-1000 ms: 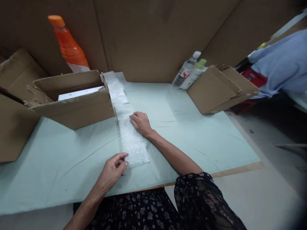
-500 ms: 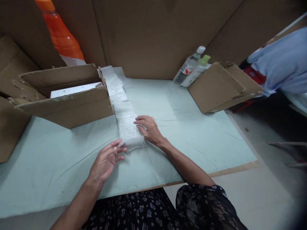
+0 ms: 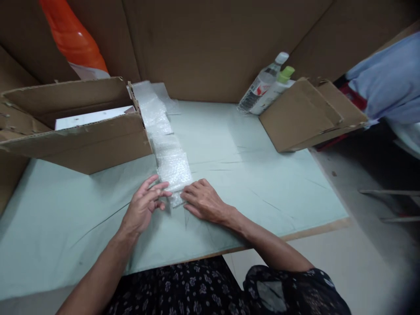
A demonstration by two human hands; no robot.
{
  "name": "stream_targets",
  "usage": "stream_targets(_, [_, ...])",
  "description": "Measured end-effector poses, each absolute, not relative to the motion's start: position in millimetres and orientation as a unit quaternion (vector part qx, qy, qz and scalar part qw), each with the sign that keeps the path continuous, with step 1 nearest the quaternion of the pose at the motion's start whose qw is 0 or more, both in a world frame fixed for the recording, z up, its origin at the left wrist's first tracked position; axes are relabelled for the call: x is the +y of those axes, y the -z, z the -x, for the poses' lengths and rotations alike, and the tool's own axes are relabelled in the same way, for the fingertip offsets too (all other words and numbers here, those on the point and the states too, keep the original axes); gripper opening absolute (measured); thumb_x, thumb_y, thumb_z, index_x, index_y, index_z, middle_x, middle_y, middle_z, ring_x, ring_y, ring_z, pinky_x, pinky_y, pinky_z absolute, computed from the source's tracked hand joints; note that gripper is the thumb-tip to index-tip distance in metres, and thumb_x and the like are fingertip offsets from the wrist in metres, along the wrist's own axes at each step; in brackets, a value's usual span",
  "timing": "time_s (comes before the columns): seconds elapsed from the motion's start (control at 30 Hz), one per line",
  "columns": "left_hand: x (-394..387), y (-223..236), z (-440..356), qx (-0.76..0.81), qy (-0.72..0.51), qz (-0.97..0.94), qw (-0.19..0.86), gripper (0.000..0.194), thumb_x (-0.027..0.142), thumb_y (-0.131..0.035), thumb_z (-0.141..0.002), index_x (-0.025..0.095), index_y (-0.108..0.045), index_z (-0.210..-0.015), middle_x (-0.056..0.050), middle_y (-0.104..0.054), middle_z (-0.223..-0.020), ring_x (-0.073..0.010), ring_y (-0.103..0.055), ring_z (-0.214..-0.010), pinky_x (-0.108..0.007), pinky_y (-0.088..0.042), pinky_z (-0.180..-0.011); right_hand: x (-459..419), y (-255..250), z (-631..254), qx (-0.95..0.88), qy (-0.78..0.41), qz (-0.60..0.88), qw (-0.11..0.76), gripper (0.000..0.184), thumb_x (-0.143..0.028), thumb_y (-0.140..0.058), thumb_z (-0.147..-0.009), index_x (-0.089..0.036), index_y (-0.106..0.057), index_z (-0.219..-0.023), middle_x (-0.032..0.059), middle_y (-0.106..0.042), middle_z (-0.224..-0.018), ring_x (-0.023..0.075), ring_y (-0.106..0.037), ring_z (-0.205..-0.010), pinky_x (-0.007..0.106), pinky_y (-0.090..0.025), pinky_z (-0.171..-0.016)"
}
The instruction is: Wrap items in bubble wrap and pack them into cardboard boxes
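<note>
A long strip of clear bubble wrap [image 3: 166, 144] runs down the pale green table top [image 3: 249, 175] from the back wall toward me, its near end folded back on itself. My left hand [image 3: 144, 205] lies with fingers stretched flat against the left side of that folded end. My right hand [image 3: 205, 201] rests flat on the table, fingertips pressing the fold from the right. Neither hand is wrapped round anything.
An open cardboard box [image 3: 82, 127] holding a white flat item [image 3: 92, 117] stands at left, an orange bottle [image 3: 74, 41] behind it. Two plastic bottles [image 3: 267, 83] lean by a tilted cardboard box [image 3: 308, 113] at right. Cardboard walls stand behind. Another person's light blue sleeve [image 3: 390, 83] shows far right.
The near end of the bubble wrap has been folded back away from me, shortening the strip. Both hands moved together onto the fold; the left let go its pinch.
</note>
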State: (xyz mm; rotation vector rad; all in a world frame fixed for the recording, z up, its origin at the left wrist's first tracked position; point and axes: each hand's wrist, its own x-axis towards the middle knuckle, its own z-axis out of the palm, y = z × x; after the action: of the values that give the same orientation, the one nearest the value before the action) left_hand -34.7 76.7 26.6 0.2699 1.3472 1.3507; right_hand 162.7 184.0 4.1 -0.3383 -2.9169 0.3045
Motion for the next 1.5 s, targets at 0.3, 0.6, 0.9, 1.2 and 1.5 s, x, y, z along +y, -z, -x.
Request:
stream_targets(0.3, [79,-21,41,0.693,-0.352,-0.393,0.490,0.063,0.030,-0.057,-0.071,0.012,-0.062,-0.131,0.002,-0.062,-0.059,-0.0141,-0.050,-0.055,-0.026,-0.035,-0.055,168,-5,-153,-0.980,-0.057,0.141,0.129,0.017,-0.014,-0.053,-0.097,-0.016,-0.064,-0.085,0.0043,-0.066,-0.082,0.0178,-0.047,-0.075,0.035,-0.027,-0.076])
stream_targets(0.6, [54,-27,37,0.645,-0.354,-0.491,0.467,0.052,0.024,-0.068,-0.074,0.023,-0.068,-0.126,-0.001,-0.071,-0.078,-0.0151,-0.057,-0.059,-0.027,-0.045,-0.057,169,-53,-151,-0.978,-0.093,0.168,0.084,0.015,-0.023,-0.055,-0.100,-0.021,-0.068,-0.093,0.0034,-0.065,-0.075,0.0188,-0.049,-0.076,0.036,-0.027,-0.075])
stream_targets(0.9, [50,-1,17,0.652,-0.316,-0.645,0.243,0.033,0.017,-0.057,-0.085,0.029,-0.076,-0.109,-0.006,-0.066,-0.137,-0.0187,-0.070,-0.084,-0.031,-0.055,-0.078,171,-37,-187,-0.958,-0.168,0.194,0.127,0.019,-0.034,-0.065,-0.097,-0.020,-0.072,-0.108,0.0071,-0.073,-0.101,0.0218,-0.058,-0.093,0.037,-0.035,-0.082])
stream_targets(1.2, [37,3,15,0.648,-0.351,-0.640,0.216,0.029,0.024,-0.055,-0.092,0.027,-0.078,-0.108,-0.010,-0.067,-0.136,-0.0180,-0.071,-0.082,-0.032,-0.056,-0.077,188,-9,-185,-0.957,-0.182,0.190,0.121,0.013,-0.017,-0.061,-0.095,-0.020,-0.074,-0.096,0.0077,-0.073,-0.111,0.0236,-0.059,-0.103,0.040,-0.036,-0.088])
stream_targets(1.5, [41,-9,10,0.676,-0.422,-0.533,0.283,0.018,0.029,-0.062,-0.087,0.025,-0.078,-0.091,-0.007,-0.077,-0.109,-0.0243,-0.071,-0.096,-0.034,-0.053,-0.088,190,-19,-191,-0.941,-0.243,0.187,0.142,0.017,-0.029,-0.062,-0.096,-0.020,-0.074,-0.104,0.0072,-0.074,-0.112,0.0228,-0.063,-0.105,0.041,-0.040,-0.095])
